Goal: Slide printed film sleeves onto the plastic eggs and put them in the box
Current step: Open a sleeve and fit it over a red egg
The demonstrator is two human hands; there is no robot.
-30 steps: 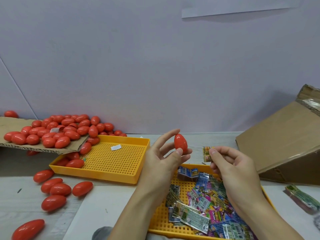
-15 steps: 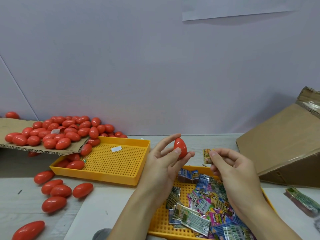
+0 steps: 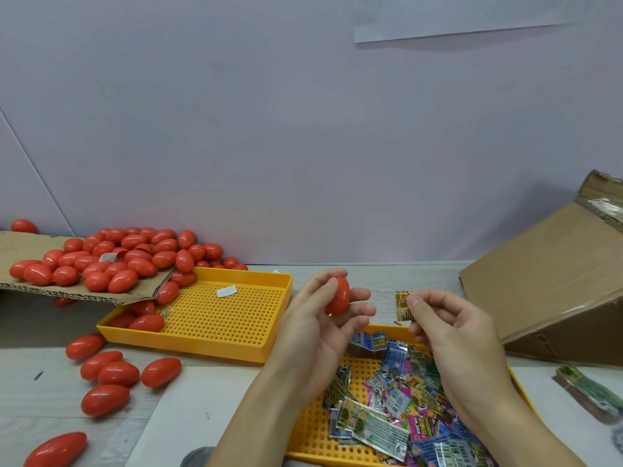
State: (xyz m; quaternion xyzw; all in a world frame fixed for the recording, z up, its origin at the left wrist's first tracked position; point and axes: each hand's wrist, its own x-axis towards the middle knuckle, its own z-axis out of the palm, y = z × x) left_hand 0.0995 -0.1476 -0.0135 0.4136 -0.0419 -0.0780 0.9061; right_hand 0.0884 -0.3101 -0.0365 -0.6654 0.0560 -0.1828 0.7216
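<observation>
We're at the sleeving step: left hand curls its fingers round one red egg, right hand pinches a flat film sleeve at 3 o'clock of the egg, near but apart. Next, we judge, the sleeve needs opening and lining up with the egg's tip. Sleeve tray lies below the hands; cardboard box at 3 o'clock, open bench between.
</observation>
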